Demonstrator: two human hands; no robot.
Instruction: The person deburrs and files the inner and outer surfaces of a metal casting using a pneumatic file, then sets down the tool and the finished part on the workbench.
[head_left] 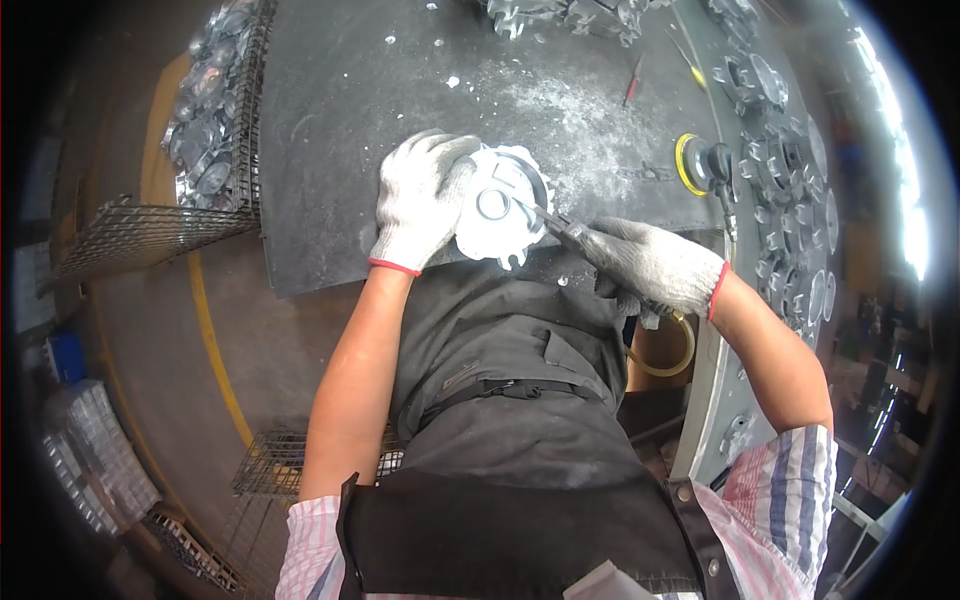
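Observation:
A silvery round metal casting [497, 225], with a ring and notched edges, lies near the front edge of the dark worktable [330, 120]. My left hand [425, 190], in a white and grey glove, is closed on its left rim. In my right hand [640, 262], gloved too, is a thin dark hand tool [545, 215], whose tip points at the casting's inner face beside the ring. The fingers of my right hand are wrapped round the tool's handle; what its tip touches is too small to tell.
A yellow-rimmed disc sander [694, 165] rests at the table's right. Beyond lie a red tool [633, 80] and a yellow-handled one [697, 75]. More castings [570, 14] sit at the far edge and along the right. At the left stands a wire basket [247, 120] of metal parts.

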